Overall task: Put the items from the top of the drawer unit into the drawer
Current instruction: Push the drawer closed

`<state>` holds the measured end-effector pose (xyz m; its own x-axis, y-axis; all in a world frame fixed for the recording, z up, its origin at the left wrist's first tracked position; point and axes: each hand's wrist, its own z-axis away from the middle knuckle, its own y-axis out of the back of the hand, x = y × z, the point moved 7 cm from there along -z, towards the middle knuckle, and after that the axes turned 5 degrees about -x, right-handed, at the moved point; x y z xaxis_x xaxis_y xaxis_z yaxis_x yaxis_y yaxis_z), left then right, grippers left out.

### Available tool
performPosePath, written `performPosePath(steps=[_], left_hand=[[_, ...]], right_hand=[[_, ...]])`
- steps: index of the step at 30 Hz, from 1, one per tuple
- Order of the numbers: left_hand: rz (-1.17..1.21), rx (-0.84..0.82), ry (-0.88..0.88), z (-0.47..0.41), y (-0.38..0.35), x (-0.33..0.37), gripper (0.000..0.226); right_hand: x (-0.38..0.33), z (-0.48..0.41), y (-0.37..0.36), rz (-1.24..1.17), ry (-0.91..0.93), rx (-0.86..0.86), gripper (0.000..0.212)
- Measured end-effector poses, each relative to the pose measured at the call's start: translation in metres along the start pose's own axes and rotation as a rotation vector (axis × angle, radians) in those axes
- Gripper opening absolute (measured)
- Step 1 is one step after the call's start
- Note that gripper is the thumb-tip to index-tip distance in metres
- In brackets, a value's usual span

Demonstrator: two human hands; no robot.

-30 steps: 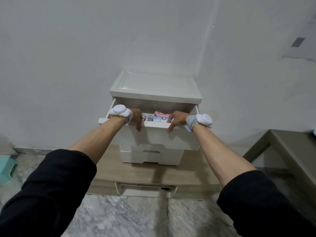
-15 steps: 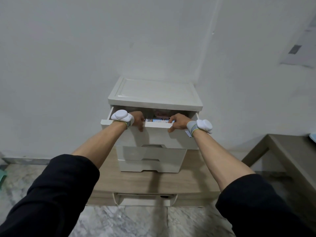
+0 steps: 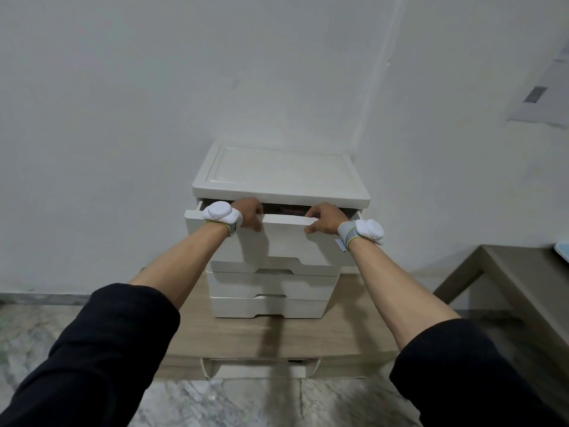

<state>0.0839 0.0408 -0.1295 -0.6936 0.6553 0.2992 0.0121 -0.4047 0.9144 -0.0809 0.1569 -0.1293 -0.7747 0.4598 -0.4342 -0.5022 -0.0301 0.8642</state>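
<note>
A white plastic drawer unit point(image 3: 281, 174) stands against the wall, its top bare. Its top drawer point(image 3: 286, 241) sticks out only a little, leaving a narrow dark gap under the lid. My left hand point(image 3: 248, 212) grips the drawer's front rim on the left, fingers hooked over the edge. My right hand point(image 3: 326, 218) grips the same rim on the right. Both wrists wear white sensor bands. The items inside the drawer are almost hidden; only a dark sliver with a hint of pink shows in the gap.
The unit sits on a low wooden cabinet point(image 3: 271, 337) with a white handle point(image 3: 261, 366) at its front. Two lower drawers point(image 3: 271, 289) are shut. A wooden table point(image 3: 517, 272) stands to the right. Marble floor point(image 3: 221, 402) lies below, white walls behind.
With both hands on its rim, the top drawer has slid inward, from well open with colourful items showing to nearly shut. The camera view has tilted so the unit sits lower in frame.
</note>
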Motion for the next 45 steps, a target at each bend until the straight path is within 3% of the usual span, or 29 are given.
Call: performPosePath(steps=[5, 8, 10, 13, 15, 18, 22, 38, 45], left_hand=[[-0.182, 0.127, -0.079, -0.001, 0.012, 0.004, 0.05], [-0.341, 0.297, -0.151, 0.005, 0.023, 0.009, 0.076], [-0.4, 0.37, -0.149, 0.006, 0.028, 0.009, 0.096], [-0.396, 0.302, -0.083, -0.002, 0.029, 0.003, 0.124], [-0.392, 0.232, -0.044, -0.009, 0.026, -0.001, 0.129], [-0.341, 0.16, -0.034, -0.015, 0.024, -0.005, 0.12], [-0.282, 0.186, -0.061, -0.021, 0.027, -0.006, 0.093], [-0.375, 0.298, 0.005, -0.039, 0.031, -0.001, 0.09], [-0.41, 0.413, 0.039, -0.042, 0.028, -0.001, 0.07]], right_hand=[[0.001, 0.001, 0.004, 0.068, 0.018, 0.153, 0.05], [-0.007, 0.005, 0.011, 0.268, 0.068, 0.266, 0.063], [-0.008, 0.006, 0.016, 0.306, 0.085, 0.328, 0.084], [-0.007, -0.002, 0.016, 0.276, 0.072, 0.287, 0.113], [-0.004, -0.011, 0.015, 0.303, 0.043, 0.21, 0.117], [-0.002, -0.02, 0.013, 0.337, 0.031, 0.146, 0.109], [-0.003, -0.025, 0.016, 0.306, 0.044, 0.184, 0.103], [-0.012, -0.027, 0.025, 0.351, 0.02, 0.384, 0.068], [-0.015, -0.034, 0.019, 0.457, -0.014, 0.526, 0.064]])
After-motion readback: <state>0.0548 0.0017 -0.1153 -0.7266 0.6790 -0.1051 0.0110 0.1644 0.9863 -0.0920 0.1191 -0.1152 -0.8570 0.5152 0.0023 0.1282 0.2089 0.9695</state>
